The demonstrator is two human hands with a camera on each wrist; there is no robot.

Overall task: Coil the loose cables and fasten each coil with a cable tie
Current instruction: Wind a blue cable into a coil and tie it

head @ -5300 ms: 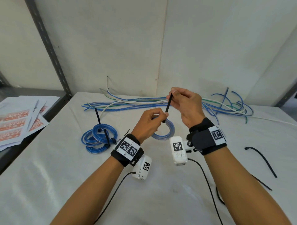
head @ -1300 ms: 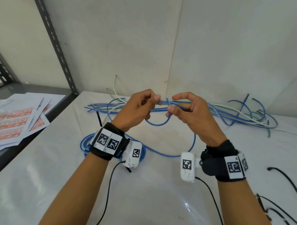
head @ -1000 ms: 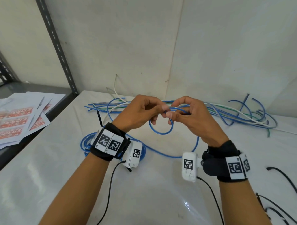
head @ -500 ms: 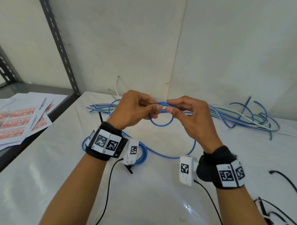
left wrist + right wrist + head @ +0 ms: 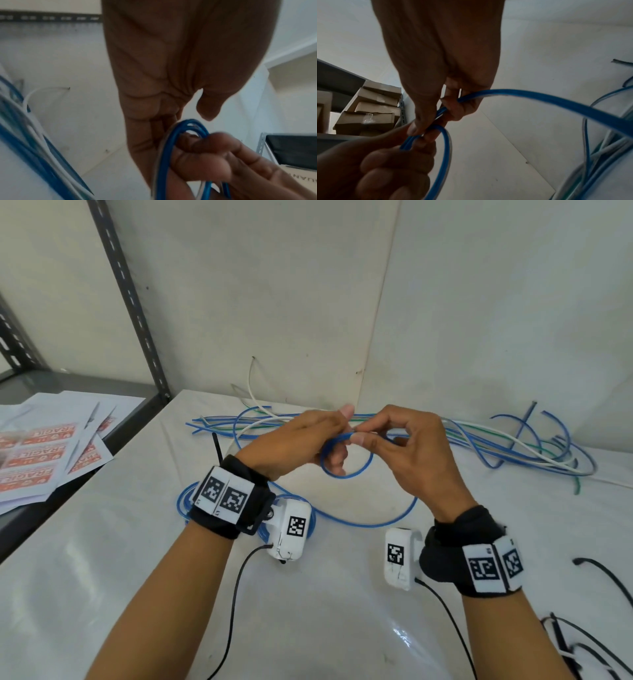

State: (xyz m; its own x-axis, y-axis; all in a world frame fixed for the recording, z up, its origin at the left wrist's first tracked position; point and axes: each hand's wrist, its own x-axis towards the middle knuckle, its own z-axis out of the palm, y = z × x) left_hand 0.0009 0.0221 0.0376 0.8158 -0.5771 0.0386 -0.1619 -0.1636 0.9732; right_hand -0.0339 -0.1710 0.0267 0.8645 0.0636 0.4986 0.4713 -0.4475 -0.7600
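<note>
Both hands are raised above the white table point(image 5: 102, 559) and meet at the top of a small blue cable loop point(image 5: 346, 472). My left hand point(image 5: 301, 443) pinches the overlapped turns of the blue cable point(image 5: 171, 148) point(image 5: 444, 148). My right hand point(image 5: 400, 440) pinches the same cable between thumb and fingers. The cable's free length point(image 5: 363, 523) trails down onto the table. A finished blue coil point(image 5: 183, 501) with a black tie point(image 5: 216, 445) lies behind my left wrist. Loose blue, white and green cables point(image 5: 496, 446) lie along the back wall.
Black cable ties point(image 5: 606, 575) lie at the right edge, with more at the lower right point(image 5: 582, 652). Printed papers point(image 5: 44, 450) sit on a dark shelf at left beside a metal upright point(image 5: 137, 313). Cardboard boxes point(image 5: 368, 108) show in the right wrist view.
Five seconds ago the hands held a black tie on a coil; since then they took up a new blue cable. Over the last second its loop has gained another turn.
</note>
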